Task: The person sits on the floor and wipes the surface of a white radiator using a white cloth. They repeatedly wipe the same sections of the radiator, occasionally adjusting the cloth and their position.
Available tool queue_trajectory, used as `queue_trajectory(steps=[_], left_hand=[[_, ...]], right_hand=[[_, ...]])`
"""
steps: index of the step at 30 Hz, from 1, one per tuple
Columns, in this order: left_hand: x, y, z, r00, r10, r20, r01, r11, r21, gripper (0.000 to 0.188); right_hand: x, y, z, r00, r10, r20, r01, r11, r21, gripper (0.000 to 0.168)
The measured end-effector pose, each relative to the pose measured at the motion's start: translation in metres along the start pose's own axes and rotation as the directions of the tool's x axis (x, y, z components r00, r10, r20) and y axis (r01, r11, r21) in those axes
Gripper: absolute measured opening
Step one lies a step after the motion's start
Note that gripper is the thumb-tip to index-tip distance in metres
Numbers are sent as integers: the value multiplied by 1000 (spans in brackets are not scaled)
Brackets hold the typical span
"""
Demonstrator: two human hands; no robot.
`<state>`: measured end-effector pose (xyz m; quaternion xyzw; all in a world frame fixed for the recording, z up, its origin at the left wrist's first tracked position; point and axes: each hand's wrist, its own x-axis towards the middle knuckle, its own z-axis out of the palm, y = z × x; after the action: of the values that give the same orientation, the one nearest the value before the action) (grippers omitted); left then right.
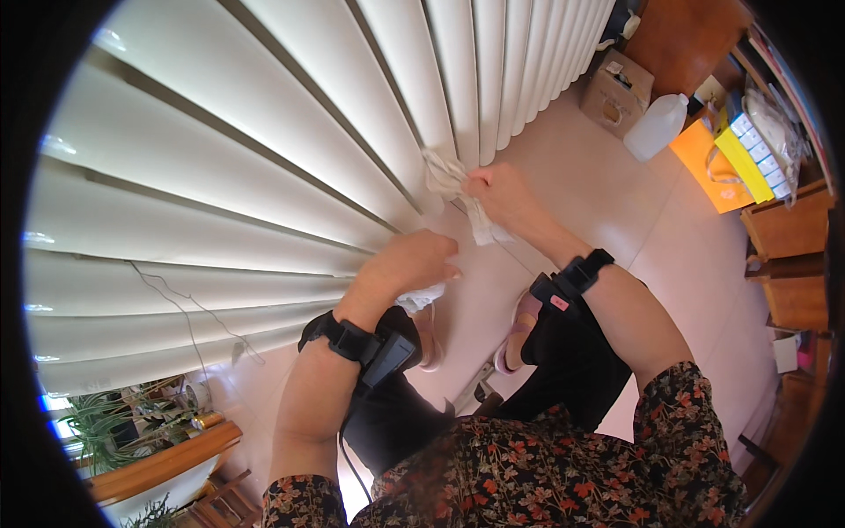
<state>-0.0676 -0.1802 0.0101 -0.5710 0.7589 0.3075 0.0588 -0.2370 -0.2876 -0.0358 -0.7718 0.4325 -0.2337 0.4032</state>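
Observation:
A crumpled white cloth [446, 173] is gripped in my right hand [502, 198], pressed against the lower end of a slat of the white vertical blinds [297, 138]. One end of that cloth hangs below the fist. My left hand [412, 264] is curled in front of the slats, nearer to my body. Bunched white cloth [421, 298] shows beneath its palm, and the curled fingers seem to hold it. The palm side of this hand is hidden.
A cardboard box [617, 92], a translucent plastic jug [657, 125] and an orange bag [709, 165] stand on the tiled floor at right. Wooden furniture [795, 264] lines that side. Potted plants [105, 422] and a loose cord [191, 303] are at left.

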Motion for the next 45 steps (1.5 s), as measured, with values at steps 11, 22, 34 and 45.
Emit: queue_trajectory(steps=[11, 22, 34, 45], left_hand=[[-3, 3, -3, 1000, 13, -16, -13, 1000, -24, 36], [-1, -1, 4, 997, 26, -67, -27, 1000, -15, 34], [-8, 1, -4, 996, -55, 70, 51, 997, 50, 34], [-14, 11, 3, 997, -46, 68, 45, 999, 21, 38]], right_hand=[[-25, -53, -30, 982, 0, -187, 97, 854, 511, 25], [-32, -59, -3, 990, -132, -59, 139, 981, 137, 22], [-20, -36, 20, 998, 32, 46, -41, 976, 216, 24], [-45, -88, -2, 924, -372, -91, 383, 900, 207, 18]])
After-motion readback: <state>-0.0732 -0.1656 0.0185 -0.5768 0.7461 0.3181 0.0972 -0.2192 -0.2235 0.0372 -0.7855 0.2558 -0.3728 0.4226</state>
